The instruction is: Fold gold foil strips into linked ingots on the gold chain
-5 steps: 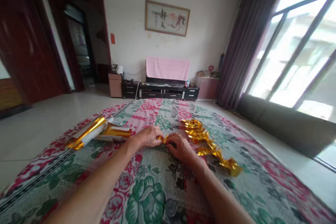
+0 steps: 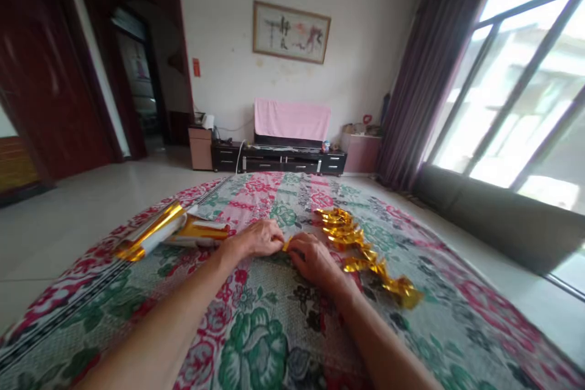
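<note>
A small piece of gold foil (image 2: 287, 244) shows between my two hands, low over the patterned cloth. My left hand (image 2: 262, 237) has its fingers closed at the foil's left side, and my right hand (image 2: 311, 255) pinches its right side. To the right of my right hand, several crumpled gold foil pieces (image 2: 342, 230) lie in a slanting row, the lowest one (image 2: 402, 291) nearest my right forearm. Left of my left hand lie rolled sheets of gold foil with white backing (image 2: 158, 231), and another gold sheet (image 2: 203, 230) beside them.
The floral cloth (image 2: 256, 347) covers a wide rounded surface. Beyond it stand a low black cabinet (image 2: 283, 161) and a screen under a pink cloth (image 2: 292, 119). A grey sofa (image 2: 498, 225) is at the right, below the window.
Less gold foil shows between my hands, mainly by the left fingertips. My hands have shifted only slightly; the foil pieces and rolls lie where they were.
</note>
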The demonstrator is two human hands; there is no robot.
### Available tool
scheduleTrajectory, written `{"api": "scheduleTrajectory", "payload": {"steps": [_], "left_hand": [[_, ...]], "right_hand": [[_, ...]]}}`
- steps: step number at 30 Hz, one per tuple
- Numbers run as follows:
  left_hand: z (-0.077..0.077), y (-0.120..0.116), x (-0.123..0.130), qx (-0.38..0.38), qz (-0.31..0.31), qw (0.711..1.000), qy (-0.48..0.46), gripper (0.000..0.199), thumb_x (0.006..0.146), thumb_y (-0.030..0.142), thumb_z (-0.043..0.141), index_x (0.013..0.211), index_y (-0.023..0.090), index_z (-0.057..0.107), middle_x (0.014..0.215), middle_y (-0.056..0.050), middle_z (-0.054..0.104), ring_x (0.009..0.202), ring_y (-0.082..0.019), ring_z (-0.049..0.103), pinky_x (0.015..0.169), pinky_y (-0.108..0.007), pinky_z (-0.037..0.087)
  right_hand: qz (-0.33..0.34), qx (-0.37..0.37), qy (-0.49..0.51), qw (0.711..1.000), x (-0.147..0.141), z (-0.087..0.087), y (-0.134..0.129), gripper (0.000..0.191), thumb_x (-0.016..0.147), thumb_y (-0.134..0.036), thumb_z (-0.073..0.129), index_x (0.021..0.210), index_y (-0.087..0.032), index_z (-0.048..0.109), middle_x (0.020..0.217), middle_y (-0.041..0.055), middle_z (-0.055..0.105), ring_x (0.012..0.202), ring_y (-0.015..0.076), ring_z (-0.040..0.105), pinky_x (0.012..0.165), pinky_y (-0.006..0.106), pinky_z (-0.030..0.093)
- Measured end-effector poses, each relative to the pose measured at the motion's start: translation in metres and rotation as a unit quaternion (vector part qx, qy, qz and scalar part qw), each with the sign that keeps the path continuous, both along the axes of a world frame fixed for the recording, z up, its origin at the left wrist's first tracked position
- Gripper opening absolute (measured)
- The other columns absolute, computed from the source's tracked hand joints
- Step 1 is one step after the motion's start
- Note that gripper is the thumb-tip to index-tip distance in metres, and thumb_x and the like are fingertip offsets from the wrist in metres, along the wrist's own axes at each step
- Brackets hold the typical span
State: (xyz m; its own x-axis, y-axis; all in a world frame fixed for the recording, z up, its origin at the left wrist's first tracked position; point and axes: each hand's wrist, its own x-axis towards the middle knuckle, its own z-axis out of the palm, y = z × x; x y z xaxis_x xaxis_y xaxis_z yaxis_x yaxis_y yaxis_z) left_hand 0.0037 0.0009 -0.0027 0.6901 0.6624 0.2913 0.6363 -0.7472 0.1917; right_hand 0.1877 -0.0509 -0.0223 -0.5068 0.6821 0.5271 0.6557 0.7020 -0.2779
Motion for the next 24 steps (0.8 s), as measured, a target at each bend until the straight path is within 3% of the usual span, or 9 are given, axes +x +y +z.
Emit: {"api": "scheduleTrajectory", "payload": {"steps": [9, 19, 24], "left_hand": [[0.002, -0.003, 0.003, -0.033, 0.028, 0.999, 0.030, 0.018, 0.070, 0.028, 0.054, 0.081, 0.022, 0.067, 0.087, -0.003, 0.060, 0.084, -0.016, 0.056, 0.076, -0.024, 0.043], [0.014, -0.010, 0.002, -0.101, 0.016, 0.994, 0.048, 0.019, 0.069, 0.028, 0.056, 0.082, 0.024, 0.068, 0.096, -0.001, 0.058, 0.084, -0.014, 0.054, 0.079, -0.023, 0.042], [0.013, -0.011, 0.009, -0.075, 0.019, 0.995, 0.063, 0.019, 0.071, 0.028, 0.053, 0.077, 0.021, 0.069, 0.086, -0.003, 0.061, 0.083, -0.016, 0.054, 0.076, -0.024, 0.043]], "right_hand": [[-0.018, -0.004, 0.008, 1.000, -0.001, -0.001, 0.000, 0.006, 0.077, -0.015, 0.055, 0.076, -0.018, 0.061, 0.081, 0.0035, 0.061, 0.080, 0.0143, 0.055, 0.076, 0.026, 0.039], [-0.037, 0.008, 0.043, 0.998, -0.005, -0.007, 0.003, 0.016, 0.082, -0.015, 0.049, 0.072, -0.017, 0.061, 0.077, 0.0034, 0.063, 0.078, 0.0134, 0.055, 0.075, 0.026, 0.039], [-0.037, -0.010, 0.071, 0.997, -0.003, -0.006, 0.003, 0.015, 0.075, -0.009, 0.050, 0.070, -0.017, 0.062, 0.076, 0.0029, 0.064, 0.077, 0.0138, 0.056, 0.075, 0.025, 0.041]]}}
